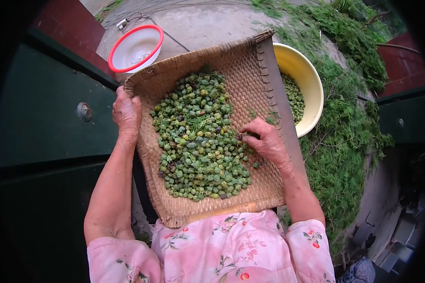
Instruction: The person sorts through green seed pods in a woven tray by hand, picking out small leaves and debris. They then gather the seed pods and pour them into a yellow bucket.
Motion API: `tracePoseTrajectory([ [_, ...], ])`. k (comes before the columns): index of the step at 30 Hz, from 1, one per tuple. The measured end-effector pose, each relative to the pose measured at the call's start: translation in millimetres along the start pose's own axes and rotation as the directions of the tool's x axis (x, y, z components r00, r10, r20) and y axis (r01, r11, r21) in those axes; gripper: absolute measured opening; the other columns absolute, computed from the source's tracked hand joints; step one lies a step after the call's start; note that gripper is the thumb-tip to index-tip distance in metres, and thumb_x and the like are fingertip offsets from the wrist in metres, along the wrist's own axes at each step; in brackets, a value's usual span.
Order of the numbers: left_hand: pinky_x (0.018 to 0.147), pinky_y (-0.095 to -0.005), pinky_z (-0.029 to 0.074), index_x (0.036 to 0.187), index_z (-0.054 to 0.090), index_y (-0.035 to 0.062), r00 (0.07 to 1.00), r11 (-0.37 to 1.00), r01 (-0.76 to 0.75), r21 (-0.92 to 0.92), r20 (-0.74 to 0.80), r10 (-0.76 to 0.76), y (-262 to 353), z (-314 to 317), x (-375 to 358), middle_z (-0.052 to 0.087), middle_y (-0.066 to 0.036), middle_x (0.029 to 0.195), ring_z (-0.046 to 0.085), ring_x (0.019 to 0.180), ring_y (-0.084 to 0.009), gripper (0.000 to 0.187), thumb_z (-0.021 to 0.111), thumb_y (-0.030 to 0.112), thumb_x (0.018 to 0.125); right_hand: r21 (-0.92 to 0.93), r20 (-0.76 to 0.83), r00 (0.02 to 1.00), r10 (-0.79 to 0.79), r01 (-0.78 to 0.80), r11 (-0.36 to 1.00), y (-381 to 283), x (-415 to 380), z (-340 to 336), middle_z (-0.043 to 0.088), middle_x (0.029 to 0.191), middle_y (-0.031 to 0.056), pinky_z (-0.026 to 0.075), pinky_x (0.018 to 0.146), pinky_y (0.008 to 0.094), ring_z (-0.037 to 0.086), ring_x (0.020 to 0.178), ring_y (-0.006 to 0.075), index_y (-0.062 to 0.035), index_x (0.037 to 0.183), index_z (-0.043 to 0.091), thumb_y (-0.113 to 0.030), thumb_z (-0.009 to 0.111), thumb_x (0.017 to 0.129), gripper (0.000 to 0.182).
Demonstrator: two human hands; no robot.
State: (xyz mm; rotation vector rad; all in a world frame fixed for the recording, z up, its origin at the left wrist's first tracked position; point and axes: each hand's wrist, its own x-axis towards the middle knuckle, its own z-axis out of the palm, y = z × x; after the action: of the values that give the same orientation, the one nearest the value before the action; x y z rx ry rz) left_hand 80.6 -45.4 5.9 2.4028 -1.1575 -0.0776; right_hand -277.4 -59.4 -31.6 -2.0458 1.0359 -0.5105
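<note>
A woven winnowing basket [243,99] is held tilted in front of my body, its near edge against my pink floral shirt. My left hand [127,113] is closed round the basket's upper left rim. Across the weave lies a heap of small green cones [198,146], with a few dark brown ones and bits of green leaf among them. Over the right side of the heap, my right hand [265,142] has its thumb and fingers pinched; a small dark bit shows at the fingertips, too small to name. Small green sprigs [272,118] lie on the weave just above that hand.
Behind the basket's right edge stands a yellow tub [311,89] with green cones inside. A white basin with a red rim [141,47] sits at the upper left. Cut evergreen branches [337,155] cover the ground at right. A dark green door [56,113] is close at left.
</note>
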Motion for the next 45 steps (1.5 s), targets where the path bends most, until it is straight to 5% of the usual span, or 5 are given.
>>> tracePoseTrajectory([
  [6, 0.084, -0.0474, 0.046, 0.114, 0.05, 0.009, 1.0, 1.0, 0.019, -0.009, 0.003, -0.019, 0, 0, -1, 0.065, -0.022, 0.097, 0.061, 0.095, -0.0409, 0.039, 0.057, 0.017, 0.077, -0.167, -0.03, 1.0, -0.01, 0.005, 0.986, 6, 0, 19, 0.055, 0.084, 0.0098, 0.046, 0.072, 0.0356, 0.057, 0.08, 0.0256, -0.0048, 0.101, 0.062, -0.002, 0.065, 0.075, 0.026],
  [16, 0.082, -0.0488, 0.047, 0.112, 0.049, 0.0077, 1.0, 0.999, -0.028, -0.037, -0.006, 0.027, 0, 0, 0, 0.065, -0.023, 0.095, 0.061, 0.093, -0.0418, 0.036, 0.057, 0.015, 0.078, 0.872, -0.304, 0.723, 0.62, -0.051, 0.487, 44, -5, -66, 0.059, 0.09, 0.0059, 0.047, 0.053, 0.0212, 0.059, 0.07, 0.0122, 0.0007, 0.107, 0.056, -0.005, 0.062, 0.086, 0.023],
  [23, 0.082, -0.0486, 0.047, 0.113, 0.049, 0.0067, 1.0, 1.0, -0.02, 0.011, -0.006, 0.02, 0, 0, -3, 0.065, -0.023, 0.095, 0.061, 0.092, -0.0413, 0.037, 0.056, 0.015, 0.078, 0.87, -0.378, 0.631, 0.678, -0.009, 0.493, 76, 0, -113, 0.034, 0.14, 0.0177, 0.043, 0.095, 0.0468, 0.039, 0.124, 0.0269, 0.0054, 0.138, 0.031, -0.013, 0.062, 0.087, 0.062],
  [33, 0.081, -0.0496, 0.047, 0.112, 0.048, 0.0082, 1.0, 1.0, -0.006, 0.016, 0.002, 0.006, -1, 1, -2, 0.065, -0.022, 0.092, 0.061, 0.091, -0.0419, 0.036, 0.056, 0.014, 0.078, 0.458, -0.48, 0.628, 0.612, -0.416, 0.786, 68, -16, -90, 0.063, 0.09, 0.0072, 0.05, 0.07, 0.028, 0.059, 0.076, 0.0139, -0.0008, 0.112, 0.063, -0.01, 0.06, 0.08, 0.033],
  [45, 0.081, -0.0494, 0.047, 0.115, 0.048, 0.0094, 0.999, 0.999, 0.04, -0.032, 0.006, -0.039, -5, 3, -6, 0.065, -0.022, 0.093, 0.061, 0.091, -0.0417, 0.039, 0.058, 0.013, 0.078, 0.158, -0.198, 0.733, 0.651, -0.632, 0.759, 63, -111, -58, 0.067, 0.094, 0.0086, 0.047, 0.08, 0.0303, 0.06, 0.086, 0.0151, 0.0009, 0.112, 0.061, -0.016, 0.057, 0.088, 0.029],
])
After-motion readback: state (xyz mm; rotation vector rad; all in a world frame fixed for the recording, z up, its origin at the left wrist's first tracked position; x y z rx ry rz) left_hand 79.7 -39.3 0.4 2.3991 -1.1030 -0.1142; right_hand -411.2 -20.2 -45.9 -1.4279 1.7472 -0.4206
